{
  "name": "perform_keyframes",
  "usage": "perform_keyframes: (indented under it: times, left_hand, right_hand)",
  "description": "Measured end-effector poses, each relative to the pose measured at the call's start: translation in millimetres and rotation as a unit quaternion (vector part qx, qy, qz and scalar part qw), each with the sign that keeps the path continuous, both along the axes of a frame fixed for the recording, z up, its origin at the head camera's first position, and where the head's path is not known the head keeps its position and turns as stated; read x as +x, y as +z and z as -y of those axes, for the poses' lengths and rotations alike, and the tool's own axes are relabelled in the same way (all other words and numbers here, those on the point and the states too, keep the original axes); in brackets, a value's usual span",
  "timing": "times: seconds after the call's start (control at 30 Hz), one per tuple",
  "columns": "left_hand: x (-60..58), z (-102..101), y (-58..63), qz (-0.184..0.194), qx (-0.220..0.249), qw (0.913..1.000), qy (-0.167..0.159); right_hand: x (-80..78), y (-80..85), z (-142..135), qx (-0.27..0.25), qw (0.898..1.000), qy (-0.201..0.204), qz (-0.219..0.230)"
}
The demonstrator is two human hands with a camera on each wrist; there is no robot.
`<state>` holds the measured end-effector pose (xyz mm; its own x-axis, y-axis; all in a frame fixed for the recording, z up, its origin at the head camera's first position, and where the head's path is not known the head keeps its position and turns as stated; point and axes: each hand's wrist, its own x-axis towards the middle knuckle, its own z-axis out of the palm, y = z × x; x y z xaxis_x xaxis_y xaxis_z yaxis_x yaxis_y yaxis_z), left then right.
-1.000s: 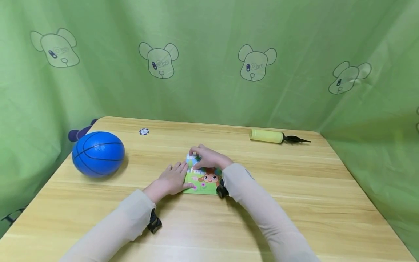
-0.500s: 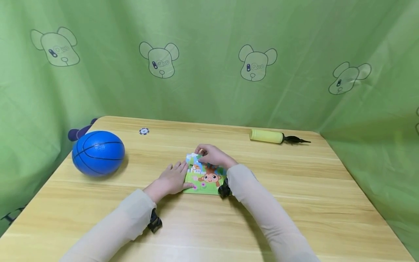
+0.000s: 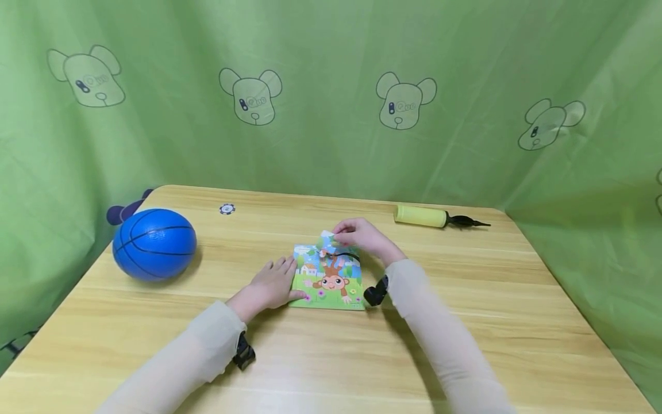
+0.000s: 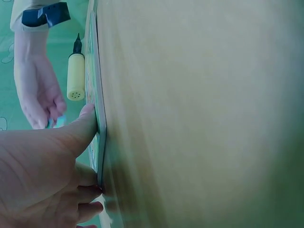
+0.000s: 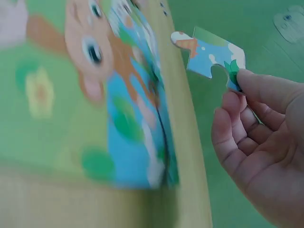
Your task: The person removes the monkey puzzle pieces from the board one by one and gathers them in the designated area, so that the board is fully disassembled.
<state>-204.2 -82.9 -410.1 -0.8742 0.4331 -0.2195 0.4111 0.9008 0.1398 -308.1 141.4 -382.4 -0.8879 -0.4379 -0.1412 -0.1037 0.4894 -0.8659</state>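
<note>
A flat jigsaw puzzle with a monkey picture lies on the wooden table. My right hand pinches a puzzle piece between thumb and fingers, raised above the puzzle's far edge. Blue sky, white patches and a bit of green leaf show on that piece. At the puzzle's left side my left hand rests with extended fingers along the edge, its thumb touching the near left part. In the left wrist view the puzzle appears edge-on, so its face is mostly hidden.
A blue basketball sits at the table's left. A yellow hand pump with a black nozzle lies at the back right. Near the back left is a small round chip. Green curtain hangs behind the table.
From over the puzzle's upper left, my right hand has moved right and away, lifting the piece off the puzzle. More of the picture now shows. My left hand has stayed in place.
</note>
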Motion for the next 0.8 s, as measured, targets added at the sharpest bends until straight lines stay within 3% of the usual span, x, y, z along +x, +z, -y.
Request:
perform_keyframes:
  times: [0.23,0.5,0.8]
  left_hand:
    - [2.7,0,1.3,-0.001,0.004,1.0,-0.002]
    - [2.5,0,2.0,-0.006,0.003,1.0,-0.003]
    - [2.7,-1,3.2,-0.004,0.004,1.0,-0.002]
  right_hand:
    - [1.9,4.9,-48,0.023,0.999,-0.023,-0.02]
    - [-3.2,-8.7,-99,0.067,0.995,-0.068,-0.014]
    - [-9.2,-24.8,-124,0.099,0.991,-0.087,-0.021]
